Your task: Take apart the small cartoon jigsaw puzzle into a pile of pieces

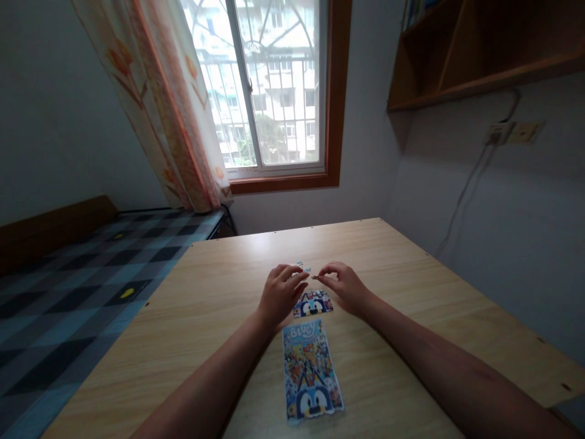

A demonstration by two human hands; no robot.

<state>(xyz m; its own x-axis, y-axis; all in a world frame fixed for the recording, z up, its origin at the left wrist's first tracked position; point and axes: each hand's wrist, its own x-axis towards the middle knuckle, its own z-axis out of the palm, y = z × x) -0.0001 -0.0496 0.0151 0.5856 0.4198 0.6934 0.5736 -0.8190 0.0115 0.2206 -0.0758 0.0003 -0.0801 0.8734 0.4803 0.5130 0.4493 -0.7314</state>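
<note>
Both my hands rest on a light wooden table [411, 292], fingertips almost meeting over small jigsaw pieces [302, 266]. My left hand [280, 292] is curled, fingers pinched near a piece. My right hand [345, 285] is pinched on a small puzzle piece [315, 277]. Between my wrists lies a partly joined blue cartoon puzzle section [313, 303]. Nearer to me lies a colourful printed puzzle picture sheet [311, 372] with a blue cartoon dog.
A bed with a blue and black checked cover [82, 286] stands left of the table. A window [269, 85] with a floral curtain [169, 103] is ahead. A wooden shelf [479, 55] hangs at upper right, a cable and socket [498, 133] on the right wall.
</note>
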